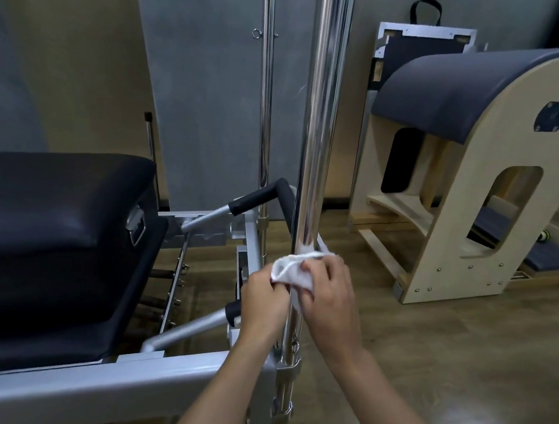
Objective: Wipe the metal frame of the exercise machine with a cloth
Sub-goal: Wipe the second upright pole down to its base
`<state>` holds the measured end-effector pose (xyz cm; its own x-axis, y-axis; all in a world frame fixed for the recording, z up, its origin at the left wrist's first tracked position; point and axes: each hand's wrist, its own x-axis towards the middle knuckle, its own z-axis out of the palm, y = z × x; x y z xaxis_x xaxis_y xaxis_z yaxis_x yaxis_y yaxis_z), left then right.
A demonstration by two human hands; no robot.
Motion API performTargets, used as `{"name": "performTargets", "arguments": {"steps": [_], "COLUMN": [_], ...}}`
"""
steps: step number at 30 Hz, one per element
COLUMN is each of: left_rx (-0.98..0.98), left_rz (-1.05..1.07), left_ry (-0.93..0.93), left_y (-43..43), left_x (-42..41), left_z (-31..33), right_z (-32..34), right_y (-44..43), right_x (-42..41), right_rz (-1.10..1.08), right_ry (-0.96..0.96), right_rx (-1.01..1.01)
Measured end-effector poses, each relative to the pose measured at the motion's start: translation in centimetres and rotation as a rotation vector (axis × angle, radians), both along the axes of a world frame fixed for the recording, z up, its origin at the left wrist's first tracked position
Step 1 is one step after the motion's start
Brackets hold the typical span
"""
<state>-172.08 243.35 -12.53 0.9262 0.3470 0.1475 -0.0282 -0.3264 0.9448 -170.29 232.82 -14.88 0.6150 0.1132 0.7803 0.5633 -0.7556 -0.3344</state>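
A thick shiny metal pole [319, 130] of the exercise machine's frame rises upright in the middle of the view. A white cloth [291, 271] is wrapped around its lower part. My left hand [263, 298] grips the cloth from the left of the pole. On the right side, my right hand [330, 295] is closed over the same cloth. Both hands hide the pole section behind them. A thinner chrome pole [263, 109] stands just behind to the left.
The machine's dark padded carriage [50, 225] fills the left, with a grey base rail [87, 384] below and a foam-gripped footbar [259, 200] behind the hands. A wooden barrel apparatus with dark padding [476, 181] stands at the right on the wood floor.
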Motion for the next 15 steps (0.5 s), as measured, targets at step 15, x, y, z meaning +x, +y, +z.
{"name": "performTargets", "arguments": {"steps": [15], "left_rx": [-0.374], "left_rz": [-0.033], "left_ry": [-0.237], "left_y": [1.0], "left_x": [1.5], "left_z": [-7.7], "right_z": [-4.3], "right_y": [1.3], "right_x": [0.9], "right_rz": [-0.01], "right_ry": [-0.251], "right_rx": [-0.352]}}
